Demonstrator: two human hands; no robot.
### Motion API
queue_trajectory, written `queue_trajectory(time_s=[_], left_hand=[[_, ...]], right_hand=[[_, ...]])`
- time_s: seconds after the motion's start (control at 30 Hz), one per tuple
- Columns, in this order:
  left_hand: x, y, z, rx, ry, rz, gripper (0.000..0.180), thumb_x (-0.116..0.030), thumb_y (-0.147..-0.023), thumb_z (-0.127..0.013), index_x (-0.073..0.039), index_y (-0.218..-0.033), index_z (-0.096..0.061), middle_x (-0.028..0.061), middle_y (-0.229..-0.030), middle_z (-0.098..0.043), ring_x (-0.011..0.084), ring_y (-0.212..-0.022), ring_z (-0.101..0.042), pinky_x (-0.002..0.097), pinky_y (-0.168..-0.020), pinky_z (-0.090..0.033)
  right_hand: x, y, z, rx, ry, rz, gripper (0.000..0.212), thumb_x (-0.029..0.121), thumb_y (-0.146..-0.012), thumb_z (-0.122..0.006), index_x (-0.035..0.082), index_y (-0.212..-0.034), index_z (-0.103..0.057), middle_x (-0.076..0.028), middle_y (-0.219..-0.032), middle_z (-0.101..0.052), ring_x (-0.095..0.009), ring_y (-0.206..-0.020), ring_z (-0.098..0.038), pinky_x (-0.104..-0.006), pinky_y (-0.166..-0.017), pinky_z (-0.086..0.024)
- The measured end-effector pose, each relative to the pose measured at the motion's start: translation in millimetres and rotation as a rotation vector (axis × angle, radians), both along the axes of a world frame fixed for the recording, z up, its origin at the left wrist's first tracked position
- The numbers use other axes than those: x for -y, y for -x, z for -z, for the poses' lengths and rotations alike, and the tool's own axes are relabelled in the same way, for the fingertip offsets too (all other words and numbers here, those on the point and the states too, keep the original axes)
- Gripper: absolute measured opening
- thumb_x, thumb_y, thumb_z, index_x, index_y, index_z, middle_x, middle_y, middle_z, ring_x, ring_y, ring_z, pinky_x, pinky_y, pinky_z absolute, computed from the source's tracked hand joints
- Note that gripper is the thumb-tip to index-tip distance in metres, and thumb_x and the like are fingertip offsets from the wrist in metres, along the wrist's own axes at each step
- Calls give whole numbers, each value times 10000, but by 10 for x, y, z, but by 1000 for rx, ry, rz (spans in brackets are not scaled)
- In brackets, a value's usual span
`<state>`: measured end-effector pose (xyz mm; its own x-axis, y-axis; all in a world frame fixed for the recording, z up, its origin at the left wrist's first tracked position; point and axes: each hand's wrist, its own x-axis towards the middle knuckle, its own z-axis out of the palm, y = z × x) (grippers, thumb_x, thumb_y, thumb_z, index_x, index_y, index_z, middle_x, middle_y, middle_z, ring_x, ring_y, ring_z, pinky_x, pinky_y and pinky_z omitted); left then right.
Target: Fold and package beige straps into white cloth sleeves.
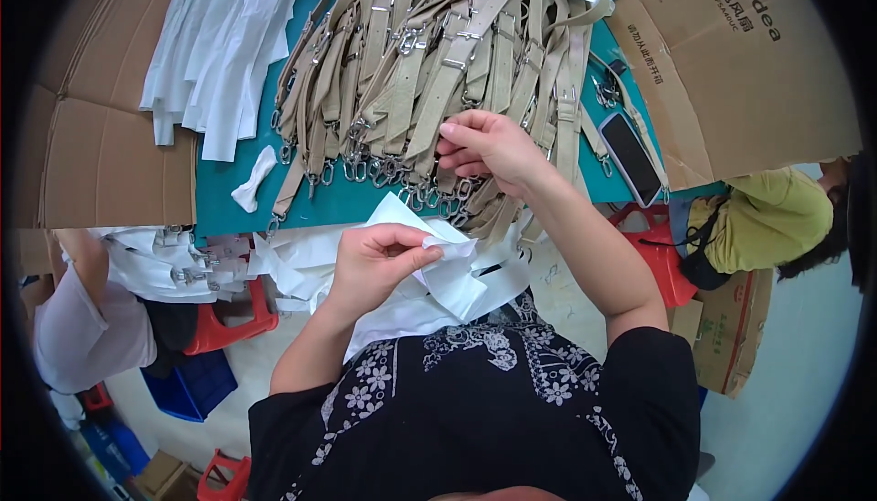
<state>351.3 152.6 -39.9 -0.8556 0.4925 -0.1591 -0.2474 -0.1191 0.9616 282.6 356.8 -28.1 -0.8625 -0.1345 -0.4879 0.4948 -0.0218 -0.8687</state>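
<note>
My left hand point(379, 268) pinches a white paper strip point(452, 259) between thumb and forefinger, in front of the table edge. More white strips point(365, 318) lie loosely below it, over my lap. Farther up, my right hand point(489, 154) hovers at the pile of beige straps point(438, 53), fingers curled and thumb pressed toward the forefinger. Its fingertips are beside the pointed end of one strap point(425, 136); whether they grip it is hidden. The straps carry silver buckles and metal clasps, which hang toward the near table edge.
White strips point(228, 35) and a small white bundle point(254, 179) lie on the green tabletop point(228, 213). A phone point(630, 159) and scissors point(605, 92) rest at the right. Cardboard point(731, 72) flanks both sides. People sit at left point(100, 327) and right point(776, 222).
</note>
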Motion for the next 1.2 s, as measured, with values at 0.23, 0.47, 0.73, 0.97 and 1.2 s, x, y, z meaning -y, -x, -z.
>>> queue_trajectory(time_s=[0.23,0.47,0.73,0.97,1.2], left_hand=[[14,-136,-23,-41,114,16,94,49,-734,-642,51,-828,-635,96,-803,-642,113,-723,-593,223,-667,-484],[37,-74,37,10,-13,-81,103,48,-728,-650,54,-829,-634,93,-800,-641,104,-717,-587,218,-653,-480],[33,28,68,2,31,-88,88,23,-733,-659,47,-815,-639,86,-770,-643,93,-680,-582,203,-620,-471],[-9,38,78,11,71,-67,84,18,-735,-659,43,-813,-638,80,-757,-640,86,-670,-576,199,-605,-466],[-29,36,54,-4,50,-91,74,18,-736,-660,43,-802,-639,68,-744,-635,76,-662,-565,188,-593,-452]], right_hand=[[111,170,-87,-380,-809,-246,390,348,-746,-655,-27,-663,-586,-82,-630,-620,-119,-481,-577,-249,-439,-438],[-146,42,-378,-125,232,-1,177,164,-861,-544,11,-946,-520,-45,-774,-593,-86,-563,-577,-179,-458,-462],[-247,-267,-566,-264,4,-89,231,172,-797,-637,-24,-890,-558,-55,-722,-603,-107,-620,-601,-212,-547,-499],[-315,-295,-638,-259,-57,-94,209,173,-798,-629,2,-904,-573,-37,-734,-608,-88,-578,-584,-192,-529,-472],[-312,-288,-701,-253,-148,-96,218,188,-793,-637,-5,-870,-574,-39,-685,-605,-85,-567,-586,-192,-522,-474]])
